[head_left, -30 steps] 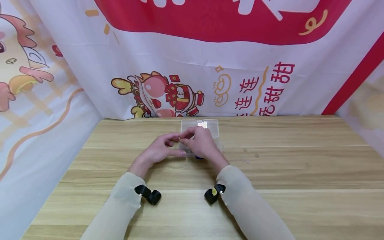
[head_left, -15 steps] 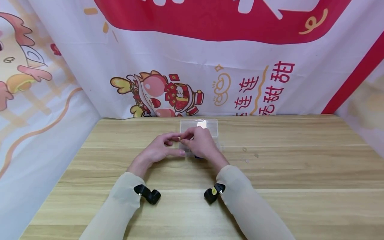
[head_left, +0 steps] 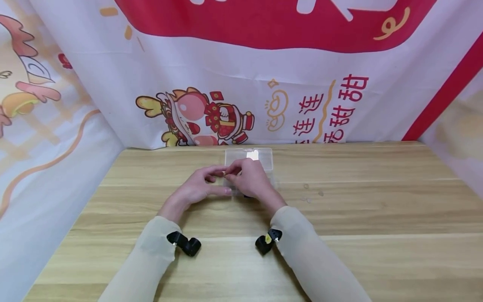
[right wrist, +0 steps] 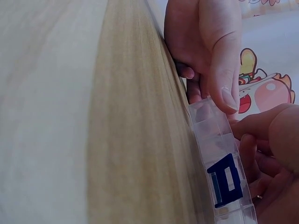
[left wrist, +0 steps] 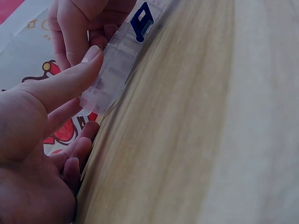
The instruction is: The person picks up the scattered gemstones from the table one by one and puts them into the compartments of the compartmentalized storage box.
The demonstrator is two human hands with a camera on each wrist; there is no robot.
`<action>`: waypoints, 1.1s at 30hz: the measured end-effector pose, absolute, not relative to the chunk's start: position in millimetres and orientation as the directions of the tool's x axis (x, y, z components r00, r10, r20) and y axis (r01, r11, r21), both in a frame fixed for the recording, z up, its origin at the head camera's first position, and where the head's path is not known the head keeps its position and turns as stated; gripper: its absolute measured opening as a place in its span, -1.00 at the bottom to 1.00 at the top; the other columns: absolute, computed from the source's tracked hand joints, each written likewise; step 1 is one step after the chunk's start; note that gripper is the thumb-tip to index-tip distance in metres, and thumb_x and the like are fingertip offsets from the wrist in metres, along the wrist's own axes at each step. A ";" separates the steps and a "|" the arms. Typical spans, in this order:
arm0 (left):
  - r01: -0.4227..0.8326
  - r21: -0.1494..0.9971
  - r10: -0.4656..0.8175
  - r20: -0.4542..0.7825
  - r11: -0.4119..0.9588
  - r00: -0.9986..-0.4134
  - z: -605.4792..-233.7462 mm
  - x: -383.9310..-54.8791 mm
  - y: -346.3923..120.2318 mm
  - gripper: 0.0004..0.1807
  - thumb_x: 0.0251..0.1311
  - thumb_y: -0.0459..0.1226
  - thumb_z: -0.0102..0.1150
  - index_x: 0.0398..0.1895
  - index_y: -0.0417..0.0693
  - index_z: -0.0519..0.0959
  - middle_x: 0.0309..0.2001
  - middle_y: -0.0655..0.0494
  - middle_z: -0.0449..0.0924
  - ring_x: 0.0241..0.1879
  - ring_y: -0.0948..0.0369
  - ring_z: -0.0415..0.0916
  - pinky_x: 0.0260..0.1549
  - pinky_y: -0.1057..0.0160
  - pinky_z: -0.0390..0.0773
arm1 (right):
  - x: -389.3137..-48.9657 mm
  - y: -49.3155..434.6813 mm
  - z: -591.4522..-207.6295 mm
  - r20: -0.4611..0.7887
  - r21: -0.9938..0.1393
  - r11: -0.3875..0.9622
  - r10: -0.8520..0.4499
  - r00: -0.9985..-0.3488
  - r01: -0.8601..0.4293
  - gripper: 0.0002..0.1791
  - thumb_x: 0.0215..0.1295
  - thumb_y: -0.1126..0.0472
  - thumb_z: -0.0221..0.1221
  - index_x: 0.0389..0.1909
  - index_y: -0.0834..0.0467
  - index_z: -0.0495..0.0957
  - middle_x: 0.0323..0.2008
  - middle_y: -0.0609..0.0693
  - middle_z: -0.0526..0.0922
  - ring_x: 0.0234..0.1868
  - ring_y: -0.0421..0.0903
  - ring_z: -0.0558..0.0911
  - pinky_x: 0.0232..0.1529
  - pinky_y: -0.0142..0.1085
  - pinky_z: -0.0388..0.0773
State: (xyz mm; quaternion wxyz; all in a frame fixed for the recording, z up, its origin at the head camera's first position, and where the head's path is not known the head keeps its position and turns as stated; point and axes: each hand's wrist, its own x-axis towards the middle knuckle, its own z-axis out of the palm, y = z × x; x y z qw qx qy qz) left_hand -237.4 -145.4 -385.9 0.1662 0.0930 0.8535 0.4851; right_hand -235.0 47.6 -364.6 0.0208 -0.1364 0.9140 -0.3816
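With the thumb and forefinger of my right hand (head_left: 250,178) I make a narrow pinch above the left end of a clear box (right wrist: 212,135); I cannot tell whether something small sits between the tips. My left hand (head_left: 198,186) is spread wide around that same end, its long, nearly straight thumb touching the near rim, its forefinger reaching across the far side to meet my right fingertips.

The box rests on the table, divided into compartments, with a blue latch (right wrist: 225,181) on the wall facing me and a pale bit (right wrist: 223,211) near it. Its clear lid (head_left: 238,154) is raised from the compartments on the far side and catches a bright reflection.

To the right, well apart from my fingers, a few tiny pale pieces (head_left: 306,186) lie scattered on the wood-grained table (head_left: 241,268). Black wrist cameras (head_left: 185,243) sit at my beige sleeves (head_left: 147,247). Behind everything hangs a white cloth (head_left: 320,63) printed in red.
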 end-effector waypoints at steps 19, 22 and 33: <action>-0.021 0.853 0.307 -0.210 0.521 -0.928 -384.7 -237.6 -144.3 -0.23 0.12 -0.09 0.61 0.45 0.29 0.54 0.38 0.04 0.51 0.30 -0.04 0.33 0.31 -0.07 0.34 | -234.6 50.0 -364.4 0.060 -0.716 0.662 -0.261 -0.963 -0.224 -0.92 0.42 0.18 0.36 -0.18 0.03 0.82 -0.25 -0.11 0.82 -0.15 -0.14 0.68 -0.07 -0.24 0.64; -0.023 0.853 0.308 -0.214 0.521 -0.927 -383.9 -237.4 -143.7 -0.24 0.13 -0.09 0.61 0.45 0.29 0.54 0.38 0.04 0.50 0.31 -0.04 0.33 0.32 -0.08 0.33 | -234.9 50.7 -364.0 0.061 -0.714 0.663 -0.260 -0.964 -0.224 -0.92 0.42 0.18 0.36 -0.18 0.03 0.81 -0.25 -0.11 0.82 -0.14 -0.15 0.69 -0.06 -0.23 0.65; -0.023 0.850 0.309 -0.216 0.526 -0.926 -384.3 -238.2 -144.3 -0.26 0.16 -0.08 0.59 0.45 0.30 0.54 0.40 0.02 0.49 0.32 -0.05 0.32 0.33 -0.11 0.33 | -235.0 52.8 -362.3 0.047 -0.714 0.665 -0.268 -0.962 -0.220 -0.90 0.43 0.17 0.36 -0.13 0.03 0.80 -0.23 -0.11 0.81 -0.17 -0.15 0.68 -0.13 -0.28 0.63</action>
